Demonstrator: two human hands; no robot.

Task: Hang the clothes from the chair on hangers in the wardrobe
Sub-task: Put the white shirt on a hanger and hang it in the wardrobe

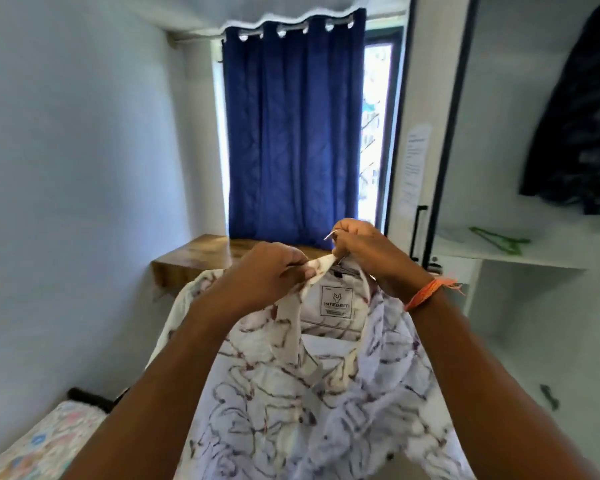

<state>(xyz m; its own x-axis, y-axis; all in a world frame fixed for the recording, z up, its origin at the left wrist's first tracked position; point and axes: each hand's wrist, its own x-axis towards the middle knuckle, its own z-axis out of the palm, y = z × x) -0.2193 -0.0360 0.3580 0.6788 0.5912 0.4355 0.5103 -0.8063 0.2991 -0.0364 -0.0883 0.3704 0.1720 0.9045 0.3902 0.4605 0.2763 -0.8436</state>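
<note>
Shirt (291, 393): white, printed with thin dark and reddish lines, held up at chest height in front of the person, body hanging down toward the bottom of the view, neck label facing the camera. Hanger hook (330, 233): a thin metal curve showing above the collar; the rest of the hanger is hidden inside the shirt, so how its arms sit in the shoulders cannot be seen. Step in hand, by judgement: settling the collar around the hanger's neck before carrying the shirt to the wardrobe. To do it well, the collar should be drawn evenly to both sides of the hook, the shoulders seated square on the hanger arms, and the hook kept upright and free so it can catch the rail. Left hand (274, 268): fingers curled, pinching a tip of the collar and pulling it up toward the hook. Right hand (364, 258): fingers closed at the base of the hook, where collar and hanger meet; an orange thread band (426, 292) sits on that wrist. Wardrobe (499, 251): open at the right, a green hanger (499, 240) lying on its shelf, dark clothing (582, 126) hanging above. Beyond: blue curtain (291, 133) over the window, wooden ledge (194, 258) beneath it, patterned bed (39, 441) at lower left.
</note>
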